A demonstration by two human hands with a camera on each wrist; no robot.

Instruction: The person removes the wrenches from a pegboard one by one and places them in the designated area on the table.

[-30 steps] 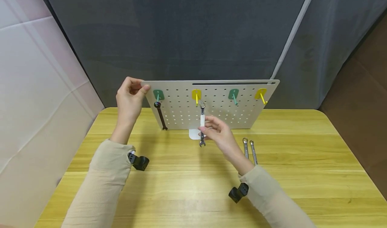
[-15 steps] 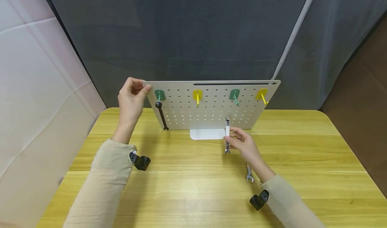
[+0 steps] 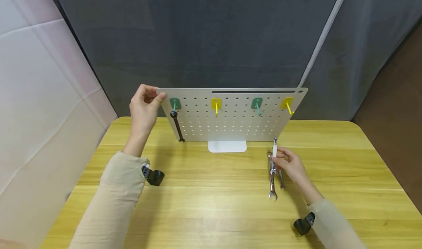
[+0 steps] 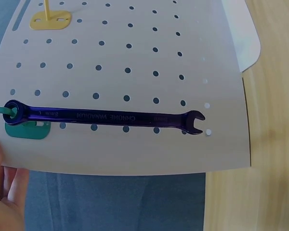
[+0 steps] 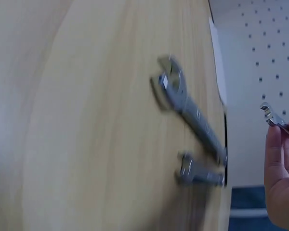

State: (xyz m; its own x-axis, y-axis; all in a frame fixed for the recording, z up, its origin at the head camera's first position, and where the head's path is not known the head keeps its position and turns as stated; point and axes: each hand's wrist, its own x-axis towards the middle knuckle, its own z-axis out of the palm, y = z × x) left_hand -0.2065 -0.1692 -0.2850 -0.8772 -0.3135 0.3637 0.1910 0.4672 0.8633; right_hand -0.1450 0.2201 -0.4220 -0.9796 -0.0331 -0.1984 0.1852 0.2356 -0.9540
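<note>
My left hand (image 3: 144,107) pinches the upper left corner of a white pegboard (image 3: 230,128) between thumb and fingers. From the board's leftmost green hook (image 3: 175,104) hangs a dark combination wrench (image 4: 106,116), its ring end over the peg. In my right hand (image 3: 291,164) a small chrome combination wrench (image 3: 274,150) with a white band is pinched upright, in front of the board's lower right corner. Its open end shows above the fingers in the right wrist view. Below it two more chrome wrenches, a larger one (image 3: 272,186) and a smaller one (image 3: 281,181), lie on the table.
Along the board, a yellow hook (image 3: 216,104), a second green hook (image 3: 256,104) and another yellow hook (image 3: 287,104) hold nothing. A white foot (image 3: 227,146) juts forward from the board onto the wooden table (image 3: 197,212). A dark cloth (image 3: 197,32) hangs behind.
My right hand has carried the small chrome wrench rightward and toward me, from before the first yellow hook to over the wrenches on the table. My left hand stays at the board's corner.
</note>
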